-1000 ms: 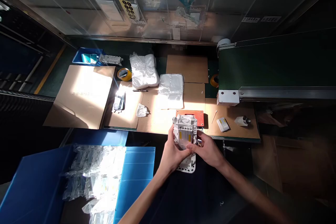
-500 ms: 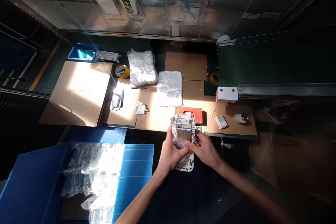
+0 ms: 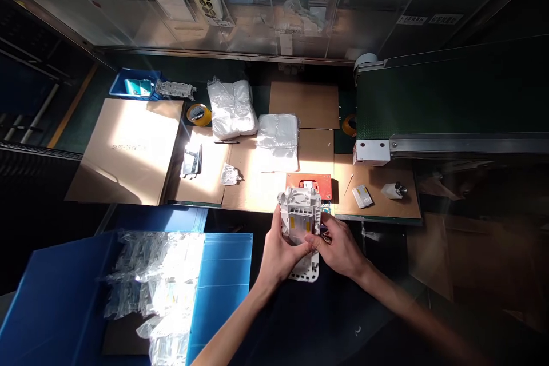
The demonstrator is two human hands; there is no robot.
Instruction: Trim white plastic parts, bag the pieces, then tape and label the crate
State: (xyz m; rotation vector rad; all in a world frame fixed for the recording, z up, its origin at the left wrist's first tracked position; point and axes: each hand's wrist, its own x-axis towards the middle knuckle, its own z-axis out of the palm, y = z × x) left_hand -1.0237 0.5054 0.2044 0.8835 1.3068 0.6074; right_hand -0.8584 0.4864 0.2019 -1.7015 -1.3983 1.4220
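Observation:
A white plastic housing (image 3: pixel 301 217), with openings at its top and yellow strips inside, is held upright in front of the table edge. My left hand (image 3: pixel 279 251) grips its left side, the thumb lying across the front. From the right, my right hand (image 3: pixel 341 246) holds it too, its thumb pressed on the front near the left thumb. A slim dark item shows by the right fingers, too small to name. Just behind the housing lies a red plate (image 3: pixel 323 183) with a white piece in its middle.
Stacks of clear plastic bags (image 3: pixel 234 108) and a cardboard box (image 3: pixel 128 151) occupy the table. On the right are a small white part (image 3: pixel 362 197), a bottle (image 3: pixel 392 191) and a green conveyor (image 3: pixel 450 91). A blue bin (image 3: pixel 227 274) at lower left contains bagged parts.
Both hands still hold the white housing in nearly the same place. The view has shifted very slightly, and the right fingers have moved a little at the housing's side.

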